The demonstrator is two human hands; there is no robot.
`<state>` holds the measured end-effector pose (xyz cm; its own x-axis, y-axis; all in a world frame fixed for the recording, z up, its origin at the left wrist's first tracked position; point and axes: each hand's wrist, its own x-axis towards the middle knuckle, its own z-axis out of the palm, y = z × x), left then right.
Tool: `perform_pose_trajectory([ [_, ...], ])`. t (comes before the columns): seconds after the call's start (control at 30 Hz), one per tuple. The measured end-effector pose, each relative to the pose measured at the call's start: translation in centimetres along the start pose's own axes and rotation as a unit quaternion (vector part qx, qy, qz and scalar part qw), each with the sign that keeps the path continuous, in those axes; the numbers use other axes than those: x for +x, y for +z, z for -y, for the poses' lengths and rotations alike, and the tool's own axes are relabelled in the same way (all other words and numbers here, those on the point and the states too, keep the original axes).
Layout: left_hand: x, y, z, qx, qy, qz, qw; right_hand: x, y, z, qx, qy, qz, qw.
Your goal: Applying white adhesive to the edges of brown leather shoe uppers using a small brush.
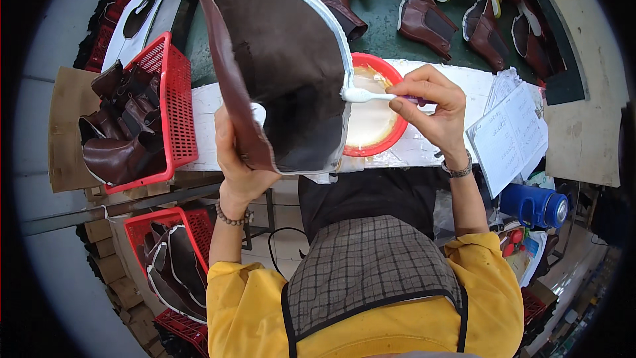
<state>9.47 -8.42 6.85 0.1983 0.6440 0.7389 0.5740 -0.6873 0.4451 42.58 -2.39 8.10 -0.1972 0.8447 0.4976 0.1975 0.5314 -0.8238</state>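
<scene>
My left hand [240, 162] is closed on the side of a dark brown leather boot upper [285, 53], held up with its wide opening facing me. White paste coats the upper's right edge. Pinched in the fingers of my right hand [437, 107] is a small brush like a toothbrush [372, 96], with a purple handle and a head covered in white. Its tip touches the coated edge. Behind and below the brush sits a red bowl [399, 134] holding creamy white paste, partly hidden by the upper.
Red baskets of brown boot pieces stand at left, one higher [179, 109] and one lower [136, 232]. Several brown boots [427, 23] lie on the green bench top [381, 43]. Written sheets [510, 136] and a blue flask [530, 205] are at right.
</scene>
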Motion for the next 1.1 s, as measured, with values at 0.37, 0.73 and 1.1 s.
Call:
perform_pose_trajectory([
  [0.37,3.3,2.2,3.7,0.085,0.117,-0.104,0.984,-0.3,0.5,0.9,-0.030,-0.046,0.035,0.998],
  [0.73,3.0,-2.2,2.3,0.034,-0.057,0.078,0.995,-0.6,0.8,-1.5,-0.292,0.069,0.074,0.951],
  [1.1,-6.6,-8.4,4.5,-0.399,-0.513,0.172,0.740,1.9,-0.5,-0.8,-0.090,0.025,0.068,0.993],
])
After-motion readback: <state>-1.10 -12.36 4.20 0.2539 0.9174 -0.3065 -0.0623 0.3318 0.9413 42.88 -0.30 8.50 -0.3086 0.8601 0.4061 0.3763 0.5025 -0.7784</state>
